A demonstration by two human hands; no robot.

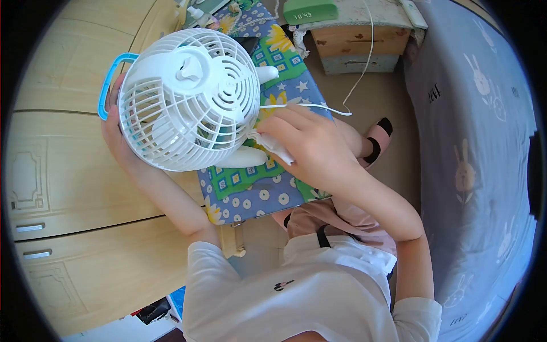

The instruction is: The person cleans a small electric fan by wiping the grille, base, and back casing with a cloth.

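Note:
A white electric fan (196,102) with a round plastic grille and a light-blue handle (104,88) is tilted over the table, its back grille facing up. My left hand (115,108) is wrapped round the fan's left edge beside the handle, with part of the fingers hidden behind the grille. In my right hand (310,139) is a crumpled white cloth (276,149), pressed close to the grille's right edge. White foot-like parts of the fan (244,158) stick out below and to the right. A white power cord (307,105) leads off to the right past my right hand.
The narrow table has a patterned blue and green tablecloth (282,196). Wooden cabinets (85,171) stand on the left. At the back are a bedside cabinet (362,43) and a green digital clock (310,11). A bed with a blue-grey cover (456,125) is on the right.

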